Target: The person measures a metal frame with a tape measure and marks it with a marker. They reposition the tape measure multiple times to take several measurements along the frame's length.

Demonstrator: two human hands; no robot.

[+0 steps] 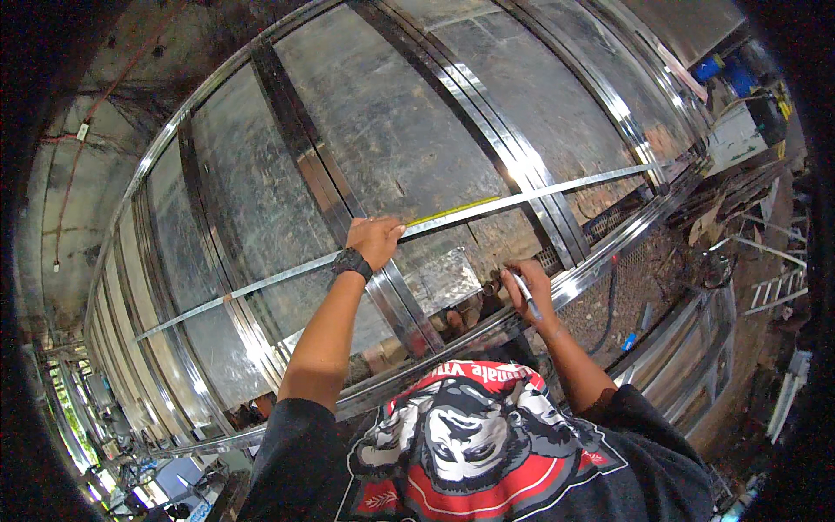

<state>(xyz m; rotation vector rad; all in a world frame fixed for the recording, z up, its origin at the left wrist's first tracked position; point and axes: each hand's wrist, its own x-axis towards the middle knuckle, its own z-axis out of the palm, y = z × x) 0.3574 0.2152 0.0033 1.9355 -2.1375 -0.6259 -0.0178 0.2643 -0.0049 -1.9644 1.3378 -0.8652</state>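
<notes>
left hand [375, 241]: one; fingers curled over and pressing one long thin metal strip [261, 283] against the frame; black wristwatch [351, 262] on that wrist

right hand [527, 285]: one; fingers pinched together on one marker pen [527, 296], blue-capped end pointing down toward the wrist; hand sits just beside the lower rail [609, 257]

metal strip: runs across the whole frame from lower left to upper right, over the uprights; a yellow tape measure blade [457, 209] lies along it just right of the left hand

uprights [304, 165]: about four shiny steel channels in view, crossing the galvanized sheet panels [391, 122]

lower rail: one; shiny steel, below the strip

shirt [474, 452]: one; black with red and white print; bottom of view
</notes>
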